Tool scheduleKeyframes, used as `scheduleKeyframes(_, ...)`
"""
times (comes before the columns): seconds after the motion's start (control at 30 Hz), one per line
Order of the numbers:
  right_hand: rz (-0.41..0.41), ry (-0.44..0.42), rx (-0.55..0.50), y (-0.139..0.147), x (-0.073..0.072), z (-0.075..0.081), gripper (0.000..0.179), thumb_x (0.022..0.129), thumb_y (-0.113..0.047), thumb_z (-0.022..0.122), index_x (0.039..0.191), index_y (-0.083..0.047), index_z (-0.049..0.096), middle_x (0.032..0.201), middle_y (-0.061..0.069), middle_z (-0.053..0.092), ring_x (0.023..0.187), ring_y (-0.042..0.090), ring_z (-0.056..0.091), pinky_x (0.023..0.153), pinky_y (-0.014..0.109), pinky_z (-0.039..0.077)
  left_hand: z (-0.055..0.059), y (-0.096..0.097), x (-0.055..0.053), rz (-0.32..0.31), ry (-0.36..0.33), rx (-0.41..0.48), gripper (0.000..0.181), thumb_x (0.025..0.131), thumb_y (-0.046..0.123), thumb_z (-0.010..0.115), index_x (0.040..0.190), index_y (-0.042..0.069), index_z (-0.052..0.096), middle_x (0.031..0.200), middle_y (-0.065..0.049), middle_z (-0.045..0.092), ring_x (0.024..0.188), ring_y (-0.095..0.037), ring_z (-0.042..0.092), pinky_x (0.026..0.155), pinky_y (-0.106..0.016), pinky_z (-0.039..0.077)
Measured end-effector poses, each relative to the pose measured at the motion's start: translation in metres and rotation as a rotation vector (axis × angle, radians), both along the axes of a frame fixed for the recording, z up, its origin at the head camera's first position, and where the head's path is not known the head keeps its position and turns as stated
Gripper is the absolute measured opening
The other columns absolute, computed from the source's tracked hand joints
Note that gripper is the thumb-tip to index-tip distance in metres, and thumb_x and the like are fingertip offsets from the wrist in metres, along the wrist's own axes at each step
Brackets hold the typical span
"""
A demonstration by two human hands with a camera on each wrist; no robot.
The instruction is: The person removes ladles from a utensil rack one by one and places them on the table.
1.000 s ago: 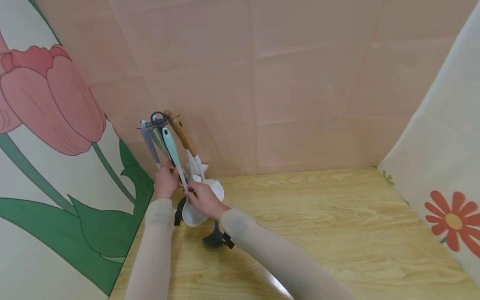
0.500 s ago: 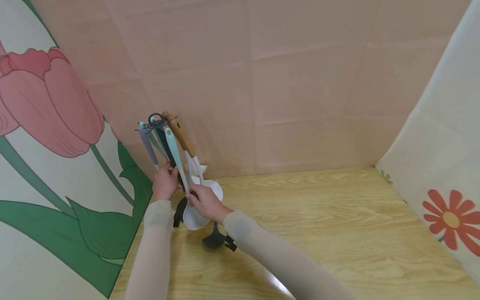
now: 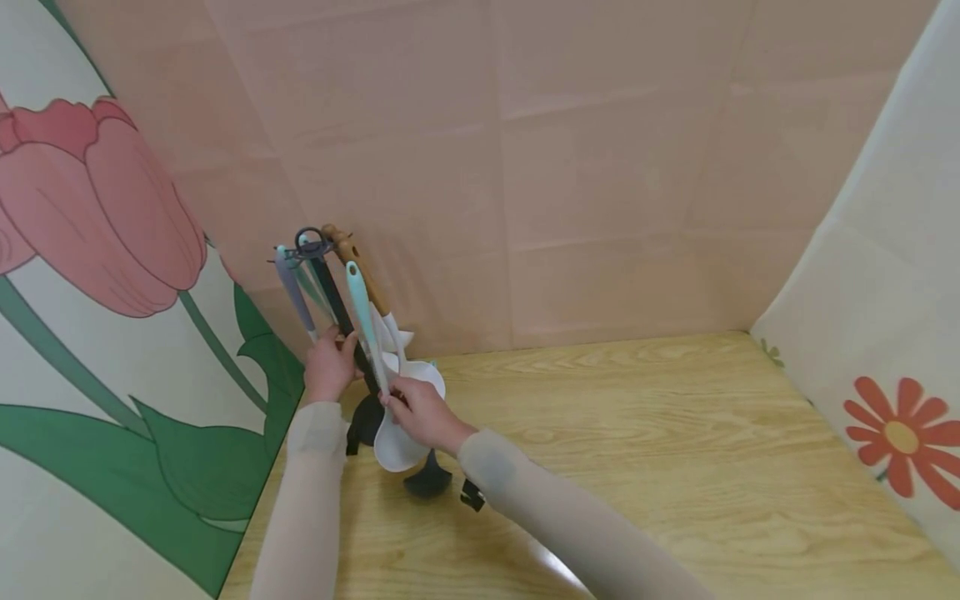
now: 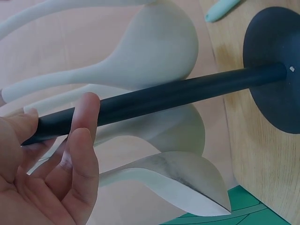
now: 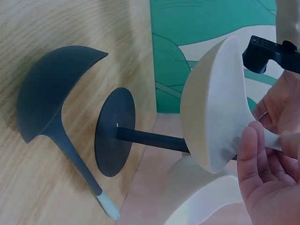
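My left hand (image 3: 330, 367) grips the black pole (image 4: 164, 98) of a utensil stand, whose round base (image 5: 116, 136) is on the table. In the right wrist view, my right hand (image 5: 272, 178) pinches the neck of a white ladle (image 5: 220, 103). Its mint handle (image 3: 359, 296) rises in front of the pole, with its top apart from the stand's hooks (image 3: 313, 248). The ladle's bowl hangs below my right fingers. Other utensils hang around the pole, among them ones with a wooden handle (image 3: 369, 279) and a purple handle (image 3: 295, 292).
A dark ladle with a mint-tipped handle (image 5: 56, 91) lies on the wooden table (image 3: 600, 433), in front of the stand. A pink sheet (image 3: 600, 208) backs the table. Flower-printed cloths stand at left (image 3: 90, 350) and right (image 3: 885, 333), the left one close to the stand.
My right hand has moved slightly right and toward me with the white ladle, and its handle top has come away from the hooks. My left hand keeps its grip on the pole.
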State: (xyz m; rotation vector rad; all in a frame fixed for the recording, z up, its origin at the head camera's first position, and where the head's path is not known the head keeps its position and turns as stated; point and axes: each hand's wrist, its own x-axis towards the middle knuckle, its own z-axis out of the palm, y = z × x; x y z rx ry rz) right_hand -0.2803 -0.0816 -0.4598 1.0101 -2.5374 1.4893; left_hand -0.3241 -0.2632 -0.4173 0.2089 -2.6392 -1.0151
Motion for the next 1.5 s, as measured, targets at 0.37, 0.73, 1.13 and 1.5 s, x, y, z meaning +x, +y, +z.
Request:
scheduleKeyframes(0.37,-0.004,-0.095,-0.040,0.014,0.006,-0.009,0.014,0.104,-0.015,0.056,0.102,-0.006,0.066,0.082,0.000,0.062,0.065,0.004,0.057,0.060,0.020,0.052,0.002,0.002,0.001,-0.003,-0.009,0.033,0.036,0.106,0.034,0.049,0.125,0.004,0.055,0.105,-0.022,0.072,0.066,-0.032,0.073,0.075,-0.048,0.055)
scheduleKeyframes(0.73,-0.023,-0.126,-0.020,0.030,0.010,-0.014,0.013,0.104,-0.014,0.055,0.103,-0.008,0.066,0.090,0.002,0.064,0.067,0.005,0.058,0.061,0.021,0.053,0.002,0.001,0.000,-0.031,0.000,0.036,0.035,0.106,0.034,0.049,0.122,0.003,0.056,0.104,-0.024,0.071,0.062,-0.029,0.073,0.071,-0.044,0.057)
scheduleKeyframes(1.13,-0.052,-0.120,-0.026,0.048,0.007,-0.022,0.013,0.103,-0.013,0.056,0.100,-0.004,0.065,0.087,0.004,0.065,0.066,0.007,0.060,0.061,0.023,0.054,0.002,0.000,0.000,-0.019,-0.010,0.012,0.039,0.107,0.036,0.047,0.126,0.002,0.055,0.104,-0.023,0.071,0.060,-0.027,0.072,0.070,-0.044,0.056)
scheduleKeyframes(1.5,-0.082,-0.183,-0.015,0.062,0.003,-0.033,0.015,0.105,-0.014,0.054,0.104,-0.006,0.066,0.090,0.003,0.065,0.067,0.008,0.059,0.060,0.024,0.054,0.001,0.000,-0.001,-0.021,-0.018,0.038,0.040,0.107,0.035,0.047,0.129,0.003,0.054,0.106,-0.024,0.070,0.065,-0.033,0.073,0.069,-0.043,0.056)
